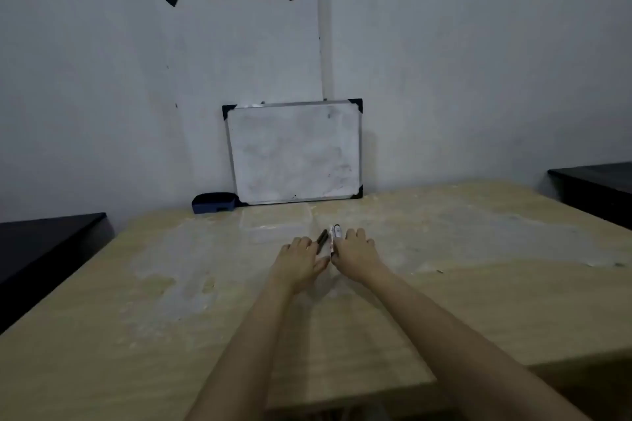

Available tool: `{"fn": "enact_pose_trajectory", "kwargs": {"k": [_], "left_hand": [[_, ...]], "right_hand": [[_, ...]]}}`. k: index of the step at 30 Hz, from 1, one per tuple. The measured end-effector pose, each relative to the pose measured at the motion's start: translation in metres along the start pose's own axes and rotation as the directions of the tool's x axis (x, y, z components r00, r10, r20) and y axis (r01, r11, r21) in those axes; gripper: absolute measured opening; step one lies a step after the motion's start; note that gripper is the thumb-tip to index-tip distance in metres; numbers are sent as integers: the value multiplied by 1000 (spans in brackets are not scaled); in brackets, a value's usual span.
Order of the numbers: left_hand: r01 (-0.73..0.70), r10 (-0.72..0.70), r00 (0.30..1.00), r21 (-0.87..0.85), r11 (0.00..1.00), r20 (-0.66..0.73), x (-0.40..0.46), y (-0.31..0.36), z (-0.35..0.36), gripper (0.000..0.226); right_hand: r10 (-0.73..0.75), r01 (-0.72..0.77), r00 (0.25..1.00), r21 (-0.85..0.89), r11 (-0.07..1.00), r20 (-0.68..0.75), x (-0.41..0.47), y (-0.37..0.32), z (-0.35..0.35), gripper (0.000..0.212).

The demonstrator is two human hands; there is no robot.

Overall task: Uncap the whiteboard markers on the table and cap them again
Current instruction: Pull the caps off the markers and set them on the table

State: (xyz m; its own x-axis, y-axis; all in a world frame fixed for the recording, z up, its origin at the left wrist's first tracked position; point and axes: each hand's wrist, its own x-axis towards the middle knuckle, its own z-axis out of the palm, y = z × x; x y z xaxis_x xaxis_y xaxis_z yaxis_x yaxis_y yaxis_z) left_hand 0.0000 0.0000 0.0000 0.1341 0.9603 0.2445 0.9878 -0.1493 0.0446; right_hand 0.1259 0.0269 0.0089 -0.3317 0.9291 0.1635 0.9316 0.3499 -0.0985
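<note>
Two whiteboard markers lie side by side on the wooden table (478, 301), pointing away from me. One is a black marker (322, 236), the other a white marker (333, 233) with a black cap at its far end. My left hand (300, 260) lies palm down with its fingers spread. Its fingertips touch the black marker and its thumb points away from it. My right hand (355, 254) covers the near end of the white marker, with thumb and index finger closed on it. The near ends of both markers are hidden by my fingers.
A small whiteboard (294, 152) leans on the wall at the table's far edge, with a blue eraser (214, 202) to its left. A clear plastic box (275, 220) sits just beyond the markers. Dark tables (41, 249) stand on both sides.
</note>
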Motion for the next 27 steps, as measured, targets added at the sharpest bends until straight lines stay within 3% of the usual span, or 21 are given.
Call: {"fn": "enact_pose_trajectory", "kwargs": {"k": [4, 7, 10, 14, 19, 21, 24, 27], "left_hand": [[95, -104, 968, -48, 994, -228, 21, -3, 28, 41], [169, -207, 928, -145, 975, -309, 36, -1, 40, 37], [228, -320, 854, -258, 939, -411, 40, 2, 45, 29], [210, -466, 699, -467, 859, -543, 43, 9, 38, 35], [204, -513, 713, -559, 803, -477, 41, 6, 41, 28], [194, -561, 702, -640, 743, -439, 39, 6, 40, 30], [136, -561, 739, -733, 667, -373, 36, 7, 39, 37], [89, -483, 827, -781, 618, -288, 33, 7, 42, 39]], "right_hand": [[64, -67, 994, -32, 997, -89, 26, 3, 22, 40], [122, -130, 986, -71, 989, -111, 42, -6, 33, 38], [202, -210, 976, -114, 971, -84, 54, -21, 38, 31], [246, -251, 968, -139, 958, -55, 60, -27, 36, 28], [351, -340, 921, 96, 936, -167, 60, -11, -2, 24], [388, -331, 905, 284, 900, -173, 59, 7, -23, 36], [429, -210, 890, 698, 685, -154, 59, 41, -43, 27], [457, -89, 889, 968, 236, -29, 53, 65, -37, 22]]}}
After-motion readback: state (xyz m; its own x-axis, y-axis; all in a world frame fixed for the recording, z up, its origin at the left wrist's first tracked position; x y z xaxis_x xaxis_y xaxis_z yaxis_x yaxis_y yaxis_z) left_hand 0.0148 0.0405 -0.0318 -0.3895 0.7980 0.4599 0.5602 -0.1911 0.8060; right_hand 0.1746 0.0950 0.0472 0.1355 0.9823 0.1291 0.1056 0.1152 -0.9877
